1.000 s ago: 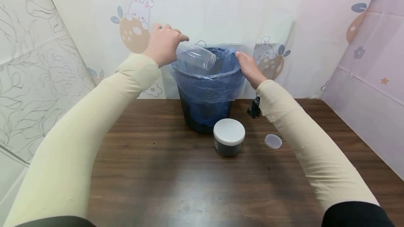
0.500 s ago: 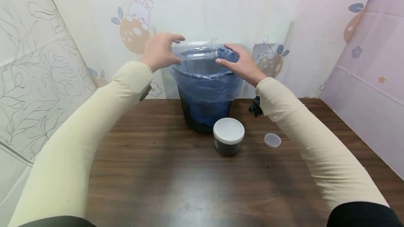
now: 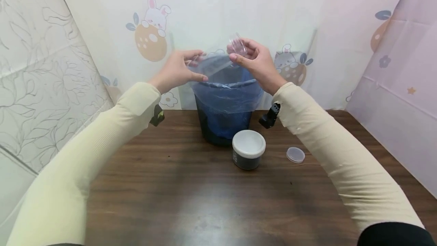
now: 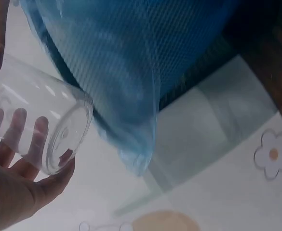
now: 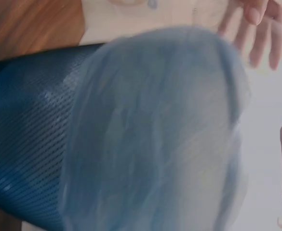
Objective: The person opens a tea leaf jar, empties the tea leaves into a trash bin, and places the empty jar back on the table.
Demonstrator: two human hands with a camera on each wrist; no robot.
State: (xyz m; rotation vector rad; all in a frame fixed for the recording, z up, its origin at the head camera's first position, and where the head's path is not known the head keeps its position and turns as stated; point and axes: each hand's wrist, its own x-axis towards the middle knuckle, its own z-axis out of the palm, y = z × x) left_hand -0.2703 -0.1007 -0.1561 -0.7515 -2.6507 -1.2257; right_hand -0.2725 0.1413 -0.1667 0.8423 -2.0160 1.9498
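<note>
Over the mouth of a waste bin my two hands hold a clear plastic jar (image 3: 238, 45). My right hand (image 3: 254, 58) grips the threaded neck end, thumb in front and fingers behind. My left hand (image 3: 182, 67) is around the base end; in the left wrist view its fingers show through the jar wall (image 4: 32, 96). No contents show inside the jar. The black mesh bin (image 3: 205, 119) stands upright, lined with a blue plastic bag (image 3: 227, 98) folded over its rim. In the right wrist view the bag (image 5: 150, 130) fills much of the picture.
A dark grey tub with a white lid (image 3: 249, 143) stands on the brown wooden table (image 3: 170, 200) in front of the bin. To its right lies a small clear round lid (image 3: 295, 155). A printed cloth backdrop (image 3: 205, 7) rises just behind the bin.
The jar was tipped mouth-down into the bin by my left hand, then levelled. Its mouth now points up to the right. My right hand has moved from the bin's rim onto the jar's neck.
</note>
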